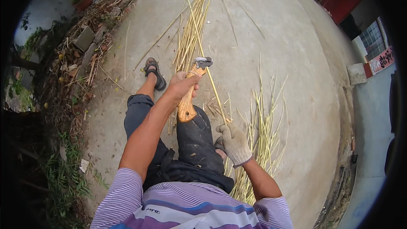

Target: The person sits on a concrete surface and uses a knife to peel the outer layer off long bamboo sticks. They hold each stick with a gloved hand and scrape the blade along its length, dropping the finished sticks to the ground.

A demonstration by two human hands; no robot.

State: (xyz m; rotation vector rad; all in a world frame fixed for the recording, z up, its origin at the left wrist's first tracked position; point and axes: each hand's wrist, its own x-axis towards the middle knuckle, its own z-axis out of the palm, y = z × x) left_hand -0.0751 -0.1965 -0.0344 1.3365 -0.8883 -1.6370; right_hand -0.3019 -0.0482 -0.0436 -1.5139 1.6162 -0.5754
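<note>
My left hand (181, 85) is wrapped round a tool with a curved wooden handle (186, 107) and a small dark metal head (203, 62). The handle's lower end rests over or just above my knee. In a pale knitted glove, my right hand (234, 141) is closed on the near end of a long, thin yellowish stalk (215, 92). That stalk runs up past the metal head and on over a bundle of similar stalks (190, 38) on the ground ahead. Whether it passes through the head or only beside it, I cannot tell.
Beside my right hand lies a second heap of thin stalks (265, 131). A few loose stalks (159, 44) are scattered on the concrete ground (305, 85). Rubble, bricks and dry litter (87, 42) line the left side, with plants below. A wall (373, 123) stands at right.
</note>
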